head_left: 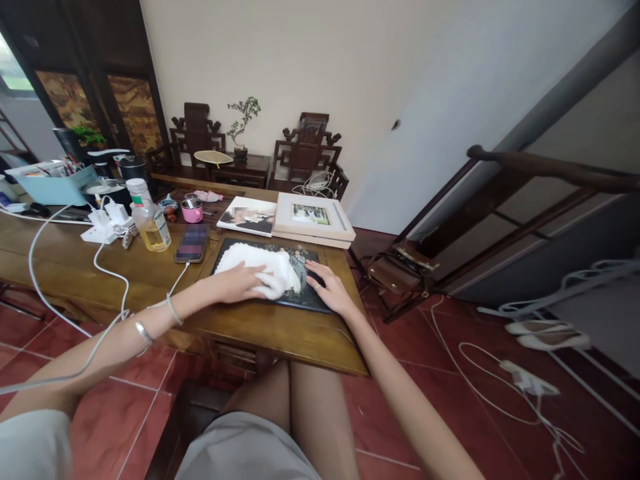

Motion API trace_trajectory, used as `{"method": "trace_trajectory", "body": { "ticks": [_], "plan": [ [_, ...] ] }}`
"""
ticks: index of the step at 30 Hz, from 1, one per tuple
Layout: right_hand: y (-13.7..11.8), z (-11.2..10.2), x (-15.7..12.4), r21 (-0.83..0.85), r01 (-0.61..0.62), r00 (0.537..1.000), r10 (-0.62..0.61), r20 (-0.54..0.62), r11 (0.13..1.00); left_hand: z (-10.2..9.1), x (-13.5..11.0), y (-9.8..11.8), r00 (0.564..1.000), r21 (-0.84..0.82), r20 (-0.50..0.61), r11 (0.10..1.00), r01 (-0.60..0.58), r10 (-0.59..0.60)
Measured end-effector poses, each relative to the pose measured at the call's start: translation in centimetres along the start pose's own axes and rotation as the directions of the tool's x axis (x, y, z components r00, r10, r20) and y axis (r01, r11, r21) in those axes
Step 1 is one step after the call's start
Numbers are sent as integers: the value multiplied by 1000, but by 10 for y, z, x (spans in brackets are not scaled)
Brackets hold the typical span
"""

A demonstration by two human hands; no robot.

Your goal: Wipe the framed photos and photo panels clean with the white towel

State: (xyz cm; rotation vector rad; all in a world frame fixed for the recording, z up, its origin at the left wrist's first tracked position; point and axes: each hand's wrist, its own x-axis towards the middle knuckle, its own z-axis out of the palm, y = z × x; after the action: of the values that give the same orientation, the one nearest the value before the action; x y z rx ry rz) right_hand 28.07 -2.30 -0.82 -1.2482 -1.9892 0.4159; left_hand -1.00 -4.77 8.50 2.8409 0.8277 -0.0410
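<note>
A dark framed photo [305, 299] lies flat on the wooden table [280, 333] in front of me. A white cloth [260, 263] covers its left half. My left hand [239, 283] presses down on the cloth with fingers laid over it. My right hand [330, 288] rests flat on the photo's right edge, fingers spread, holding nothing.
Behind the photo lie a white-framed picture [313, 217] and a photo book [249, 215]. To the left are a phone [191, 244] on a cable, a bottle [150, 220], a pink cup [192, 211] and a power strip [106, 225]. A wooden rail [550, 167] and floor cables [520, 380] lie to the right.
</note>
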Motion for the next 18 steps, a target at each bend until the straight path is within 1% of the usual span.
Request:
{"method": "trace_trajectory", "body": {
  "ticks": [3,5,7,8,10,12,14,18],
  "plan": [
    [0,0,0,4,-8,1000,8,-4,1000,-2,18,-43,992,24,-37,992,120,-119],
    [-1,0,0,10,-6,1000,7,-8,1000,-3,27,-65,979,36,-78,981,191,-188],
    [-1,0,0,12,-5,1000,5,-8,1000,-3,32,-77,966,49,-105,968,244,-238],
    [-1,0,0,13,-4,1000,5,-7,1000,-3,32,-79,962,59,-104,964,258,-251],
    [-1,0,0,17,-3,1000,3,-6,1000,-2,28,-73,965,77,-75,964,255,-250],
    [0,0,0,19,-1,1000,1,-6,1000,-2,16,-57,971,76,-36,969,237,-235],
    [0,0,-1,13,-1,1000,1,-3,1000,-1,-3,-33,977,56,-7,976,212,-212],
    [0,0,-1,-1,7,1000,-7,-4,1000,1,-49,16,990,57,8,988,143,-144]
  ]
}}
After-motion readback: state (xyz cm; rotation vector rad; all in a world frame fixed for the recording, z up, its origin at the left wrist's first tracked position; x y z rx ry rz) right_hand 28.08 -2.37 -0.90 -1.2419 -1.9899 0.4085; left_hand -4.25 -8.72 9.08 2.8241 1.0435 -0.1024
